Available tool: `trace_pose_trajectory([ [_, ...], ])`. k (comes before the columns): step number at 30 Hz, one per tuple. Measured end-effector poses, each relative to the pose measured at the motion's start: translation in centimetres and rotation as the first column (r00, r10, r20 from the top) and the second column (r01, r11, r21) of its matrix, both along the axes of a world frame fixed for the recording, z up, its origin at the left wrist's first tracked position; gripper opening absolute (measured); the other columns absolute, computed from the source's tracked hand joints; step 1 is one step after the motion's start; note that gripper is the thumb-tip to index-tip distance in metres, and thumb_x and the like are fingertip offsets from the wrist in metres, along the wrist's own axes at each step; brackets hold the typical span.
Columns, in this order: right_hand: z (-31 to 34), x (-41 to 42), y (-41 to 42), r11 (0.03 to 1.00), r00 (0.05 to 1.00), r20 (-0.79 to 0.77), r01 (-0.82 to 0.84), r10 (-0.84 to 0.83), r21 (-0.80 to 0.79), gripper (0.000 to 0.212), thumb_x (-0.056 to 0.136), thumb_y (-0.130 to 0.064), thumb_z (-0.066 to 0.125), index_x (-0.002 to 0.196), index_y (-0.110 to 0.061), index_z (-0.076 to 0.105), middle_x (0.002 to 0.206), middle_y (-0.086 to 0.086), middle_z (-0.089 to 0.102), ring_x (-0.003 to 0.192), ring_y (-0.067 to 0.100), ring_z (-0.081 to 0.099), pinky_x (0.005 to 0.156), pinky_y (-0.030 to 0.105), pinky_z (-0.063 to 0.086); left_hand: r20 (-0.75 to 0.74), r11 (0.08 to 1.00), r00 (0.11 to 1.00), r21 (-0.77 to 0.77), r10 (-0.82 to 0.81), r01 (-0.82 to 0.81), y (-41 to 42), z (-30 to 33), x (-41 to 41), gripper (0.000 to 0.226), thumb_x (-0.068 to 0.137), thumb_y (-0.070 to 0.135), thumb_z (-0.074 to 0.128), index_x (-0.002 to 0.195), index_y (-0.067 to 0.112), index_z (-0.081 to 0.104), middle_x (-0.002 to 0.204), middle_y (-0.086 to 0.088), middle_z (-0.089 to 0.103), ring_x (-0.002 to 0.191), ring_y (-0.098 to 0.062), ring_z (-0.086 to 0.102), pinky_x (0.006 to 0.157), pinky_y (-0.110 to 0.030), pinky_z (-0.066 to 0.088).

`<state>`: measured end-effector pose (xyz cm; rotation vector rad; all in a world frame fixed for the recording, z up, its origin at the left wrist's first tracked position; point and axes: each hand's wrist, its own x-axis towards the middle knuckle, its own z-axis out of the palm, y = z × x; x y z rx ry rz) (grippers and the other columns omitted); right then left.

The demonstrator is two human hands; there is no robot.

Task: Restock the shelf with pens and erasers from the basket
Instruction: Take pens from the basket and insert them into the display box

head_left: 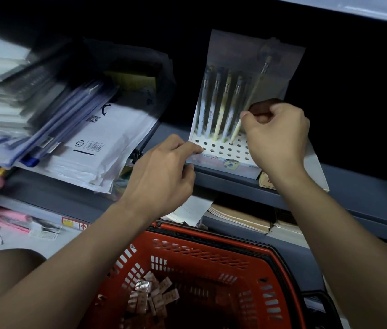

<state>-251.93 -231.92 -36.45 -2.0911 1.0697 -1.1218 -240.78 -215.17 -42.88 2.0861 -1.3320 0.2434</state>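
My right hand pinches a pen, its tip at a hole in the pen stand on the shelf. Four more pens stand in the back row. My left hand grips the stand's front corner between curled fingers and thumb. The red basket sits below, with erasers lying in it.
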Motion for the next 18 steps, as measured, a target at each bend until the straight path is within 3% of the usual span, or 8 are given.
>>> trace_pose_trajectory([
  [4,0.04,0.4,-0.03,0.999,0.998,-0.055,0.032,-0.033,-0.017,0.017,0.09,-0.032,0.073,0.085,-0.016,0.078,0.07,-0.011,0.07,0.074,0.014,0.069,0.063,0.021,0.044,-0.002,1.0,1.0,0.002,0.0,0.0,-0.08,-0.04,-0.01,0.039,0.095,0.02,0.062,0.133,0.028,0.067,0.118,0.007,0.061,0.082,-0.013,0.06,0.071,-0.036,0.057],
  [7,-0.18,0.53,0.0,0.999,0.996,-0.084,0.032,-0.033,-0.003,0.015,0.09,-0.031,0.073,0.083,-0.018,0.076,0.071,-0.011,0.071,0.077,0.015,0.071,0.067,0.024,0.05,0.002,1.0,1.0,0.004,0.006,-0.006,-0.09,-0.03,-0.04,0.039,0.095,0.02,0.062,0.133,0.027,0.066,0.118,0.007,0.061,0.078,-0.011,0.053,0.069,-0.034,0.055],
  [18,-0.27,0.77,0.31,0.999,0.987,-0.158,0.027,-0.03,-0.022,0.014,0.089,-0.028,0.07,0.074,-0.028,0.068,0.07,-0.011,0.069,0.081,0.019,0.071,0.073,0.033,0.06,-0.006,1.0,1.0,0.017,0.011,-0.011,-0.02,-0.02,-0.1,0.04,0.095,0.021,0.062,0.134,0.029,0.065,0.119,0.008,0.061,0.081,-0.016,0.06,0.068,-0.034,0.054],
])
